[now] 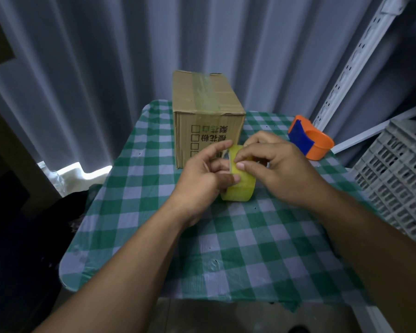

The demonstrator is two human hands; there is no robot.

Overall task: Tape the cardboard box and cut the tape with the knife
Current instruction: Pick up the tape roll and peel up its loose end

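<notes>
A brown cardboard box (207, 116) with printed characters on its front stands at the far middle of the checked table; a strip of clear tape runs over its top. In front of it I hold a yellowish roll of tape (241, 186) upright just above the cloth. My left hand (207, 174) grips the roll's left side with fingers through its core. My right hand (271, 162) pinches the roll's top edge with thumb and fingertips. No knife is visible.
An orange and blue tape dispenser (310, 140) lies at the table's far right. A grey plastic crate (399, 179) stands right of the table, with a white slotted rack post (346, 68) behind it. The green-checked tablecloth (226, 248) covers the table; grey curtains hang behind.
</notes>
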